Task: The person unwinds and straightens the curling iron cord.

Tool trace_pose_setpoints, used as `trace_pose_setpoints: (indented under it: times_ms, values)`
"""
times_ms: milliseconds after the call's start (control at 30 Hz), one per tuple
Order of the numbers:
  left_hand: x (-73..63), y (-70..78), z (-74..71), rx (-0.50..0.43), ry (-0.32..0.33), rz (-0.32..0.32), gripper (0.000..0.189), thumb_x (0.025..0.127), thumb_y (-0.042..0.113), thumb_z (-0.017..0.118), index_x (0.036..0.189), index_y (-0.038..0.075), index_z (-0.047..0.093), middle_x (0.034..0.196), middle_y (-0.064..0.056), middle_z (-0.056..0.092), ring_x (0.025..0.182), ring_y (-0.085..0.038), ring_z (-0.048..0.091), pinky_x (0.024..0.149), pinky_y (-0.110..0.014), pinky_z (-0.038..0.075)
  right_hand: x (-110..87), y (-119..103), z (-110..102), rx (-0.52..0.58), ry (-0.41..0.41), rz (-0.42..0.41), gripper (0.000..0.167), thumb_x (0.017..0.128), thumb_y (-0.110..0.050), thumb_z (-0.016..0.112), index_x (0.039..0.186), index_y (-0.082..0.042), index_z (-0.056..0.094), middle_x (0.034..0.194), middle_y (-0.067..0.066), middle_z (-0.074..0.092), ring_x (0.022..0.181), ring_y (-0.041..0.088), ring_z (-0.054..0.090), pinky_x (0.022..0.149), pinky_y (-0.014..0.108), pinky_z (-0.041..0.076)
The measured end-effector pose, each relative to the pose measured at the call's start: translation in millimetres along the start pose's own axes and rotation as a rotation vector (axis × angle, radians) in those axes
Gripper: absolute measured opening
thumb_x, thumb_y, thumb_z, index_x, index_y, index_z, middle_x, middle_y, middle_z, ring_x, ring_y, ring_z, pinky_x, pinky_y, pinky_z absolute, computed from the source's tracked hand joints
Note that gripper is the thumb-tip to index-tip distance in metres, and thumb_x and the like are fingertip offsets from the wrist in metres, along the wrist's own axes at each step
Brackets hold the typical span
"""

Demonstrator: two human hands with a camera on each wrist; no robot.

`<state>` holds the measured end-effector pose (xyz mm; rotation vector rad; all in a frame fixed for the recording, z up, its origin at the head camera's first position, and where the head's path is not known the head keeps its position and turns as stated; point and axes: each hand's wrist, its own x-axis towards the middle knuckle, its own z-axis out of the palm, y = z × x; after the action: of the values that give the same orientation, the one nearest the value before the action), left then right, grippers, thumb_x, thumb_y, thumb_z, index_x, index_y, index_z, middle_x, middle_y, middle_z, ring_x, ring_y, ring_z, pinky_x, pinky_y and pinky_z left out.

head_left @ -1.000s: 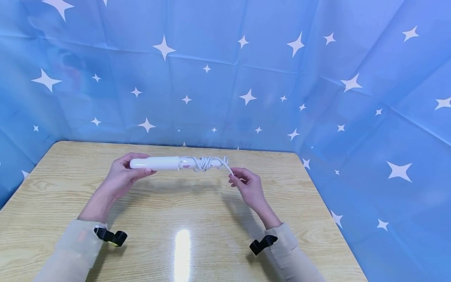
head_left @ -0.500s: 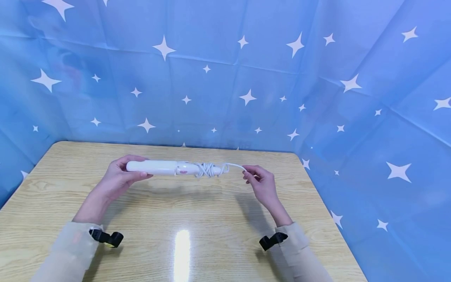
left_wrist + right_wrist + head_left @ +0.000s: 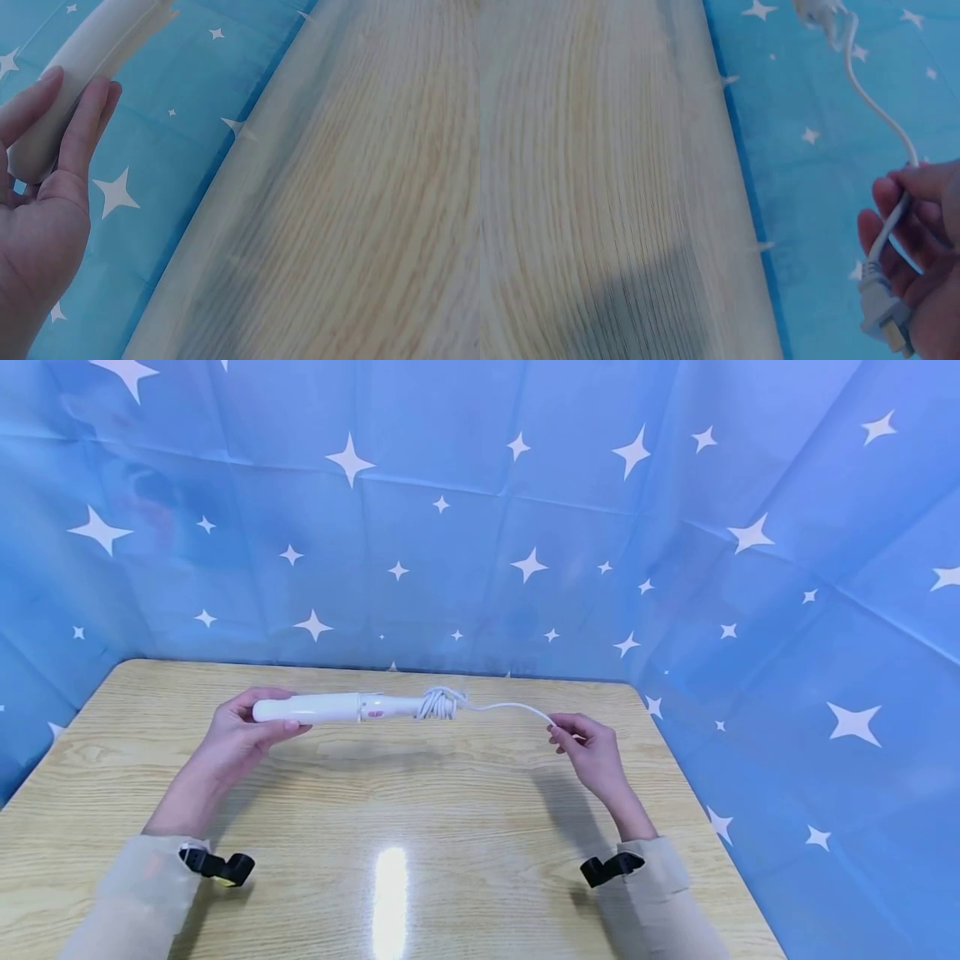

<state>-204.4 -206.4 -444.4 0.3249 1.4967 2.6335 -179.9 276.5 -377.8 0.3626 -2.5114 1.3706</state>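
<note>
My left hand [image 3: 242, 731] grips the far left end of a white hair straightener [image 3: 322, 707], thumb on the near side and fingers behind. It is held level above the table, with a pinkish oval mark on its body. White cord is wound in several loops [image 3: 438, 703] about its right end. From there a free length of cord [image 3: 510, 705] arcs over to my right hand [image 3: 594, 756], which pinches it between thumb and fingertips. In the right wrist view a two-pin plug [image 3: 883, 306] hangs beneath those fingers, near the palm. The left wrist view shows only part of the straightener [image 3: 97, 52].
Below both hands lies a wood-grain table [image 3: 450, 793] with a bright light reflection near its front. A blue cloth with white stars [image 3: 465, 577] hangs behind the table and along its sides. Each wrist wears a black strap-mounted camera [image 3: 217, 865].
My right hand has moved right, drawing out a longer stretch of cord. The straightener and my left hand have shifted slightly left. The wound loops have bunched closer together.
</note>
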Motion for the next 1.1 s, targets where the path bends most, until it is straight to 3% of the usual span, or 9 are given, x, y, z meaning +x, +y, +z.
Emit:
trace_pose_setpoints:
  times_ms: [167,367,533,733,933,1100]
  values:
    - [-2.1,-0.5,-3.5,0.062,-0.042,-0.012,0.043,0.089,-0.025,0.061,0.120,0.003,0.072,0.129,-0.009,0.054,0.116,-0.026,0.053,0.092,-0.043,0.059,4.0,25.6,-8.8,-0.047,0.024,0.044,0.018,0.099,0.008,0.062,0.114,0.012,0.070,0.095,0.024,0.072,0.082,0.034,0.070,0.071,0.043,0.065]
    - [-3.2,-0.2,-3.6,0.111,-0.066,-0.015,0.044,0.089,-0.024,0.062,0.120,0.005,0.072,0.128,-0.009,0.056,0.116,-0.026,0.053,0.092,-0.043,0.060,5.2,66.9,-8.9,-0.075,-0.034,0.083,0.019,0.100,-0.001,0.065,0.117,0.004,0.073,0.096,0.020,0.073,0.084,0.028,0.070,0.065,0.020,0.058]
    - [-3.7,0.6,-2.7,0.081,-0.083,-0.005,0.045,0.089,-0.025,0.061,0.119,0.005,0.074,0.127,-0.008,0.058,0.114,-0.025,0.055,0.091,-0.043,0.060,4.4,76.5,-3.8,-0.099,-0.081,0.059,0.019,0.099,0.002,0.065,0.116,0.005,0.072,0.096,0.023,0.073,0.085,0.035,0.071,0.065,0.020,0.057]
    - [-4.3,2.4,-0.7,0.068,-0.081,-0.002,0.045,0.089,-0.025,0.060,0.118,0.005,0.074,0.127,-0.009,0.057,0.114,-0.025,0.056,0.092,-0.043,0.059,5.5,83.0,1.0,-0.094,-0.140,0.046,0.021,0.099,0.006,0.062,0.119,0.007,0.070,0.100,0.027,0.072,0.085,0.037,0.071,0.070,0.038,0.064]
    - [-3.8,2.3,-0.4,0.082,-0.070,-0.019,0.044,0.090,-0.024,0.060,0.118,0.006,0.074,0.128,-0.009,0.056,0.115,-0.025,0.055,0.093,-0.042,0.059,4.0,93.0,0.4,-0.136,-0.165,0.084,0.021,0.099,0.009,0.060,0.116,0.006,0.071,0.100,0.025,0.073,0.087,0.038,0.070,0.066,0.022,0.058]
    - [-1.8,0.6,-1.0,0.073,-0.079,-0.018,0.043,0.089,-0.024,0.061,0.117,0.006,0.074,0.128,-0.009,0.057,0.115,-0.025,0.055,0.093,-0.042,0.059,2.0,100.0,2.9,-0.157,-0.181,0.086,0.020,0.096,0.011,0.063,0.113,0.006,0.072,0.100,0.019,0.074,0.088,0.032,0.070,0.069,0.021,0.057]
